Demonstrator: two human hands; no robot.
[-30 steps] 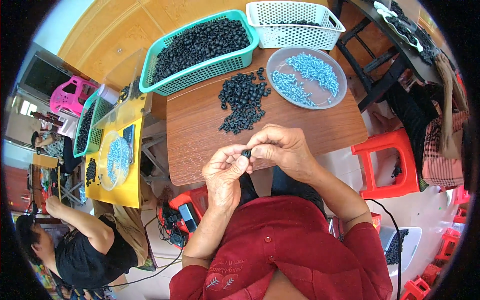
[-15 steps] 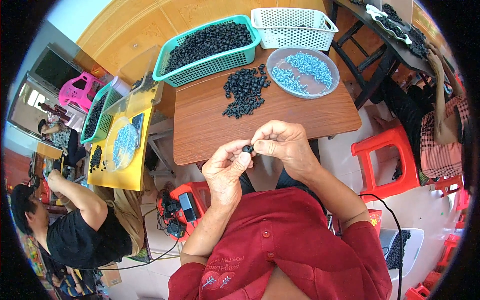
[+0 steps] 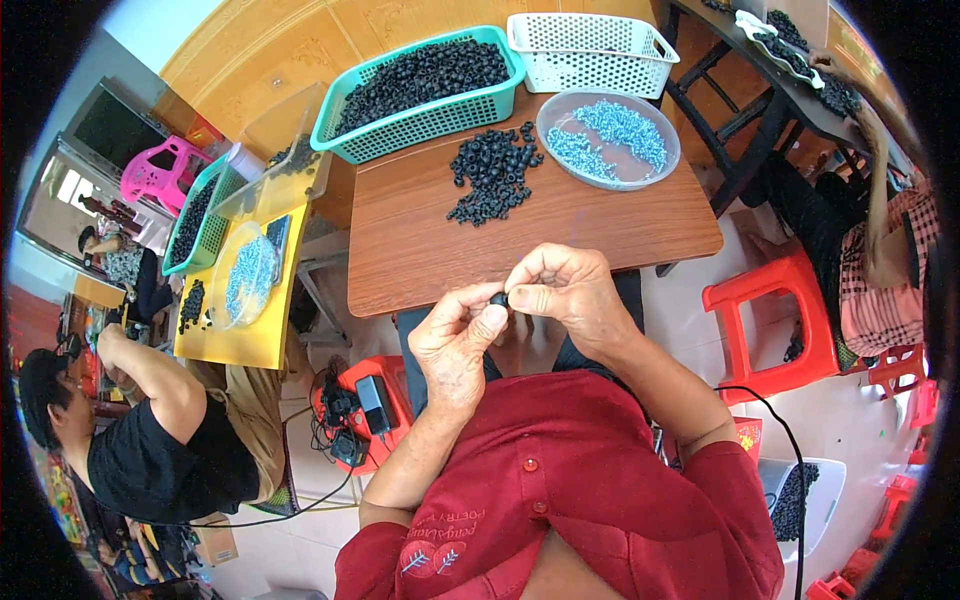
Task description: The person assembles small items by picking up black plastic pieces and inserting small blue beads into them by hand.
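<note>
Between my two hands, just off the near edge of the brown table [image 3: 430, 250], is a small round black piece [image 3: 499, 299]. My left hand [image 3: 452, 335] pinches it between thumb and fingers. My right hand [image 3: 565, 295] is closed on its other side, thumb and forefinger pressed against it. The fingertips partly cover the piece, so its exact kind is hard to make out. On the table beyond my hands lies a heap of similar small black pieces [image 3: 492, 172]. To its right a clear round dish [image 3: 660, 178] holds many tiny blue-and-white parts [image 3: 625, 130].
At the table's back stand a green basket [image 3: 400, 140] full of black pieces and a white basket [image 3: 590, 75]. A co-worker in black [image 3: 180, 450] sits left by a yellow table [image 3: 235, 340]. Right are a red stool [image 3: 770, 330] and another person [image 3: 885, 270]. A cable [image 3: 795, 450] hangs nearby.
The view has shifted slightly. My hands stay together on the black piece, with the right fingers now covering more of it. The co-worker on the left has moved their arm a little.
</note>
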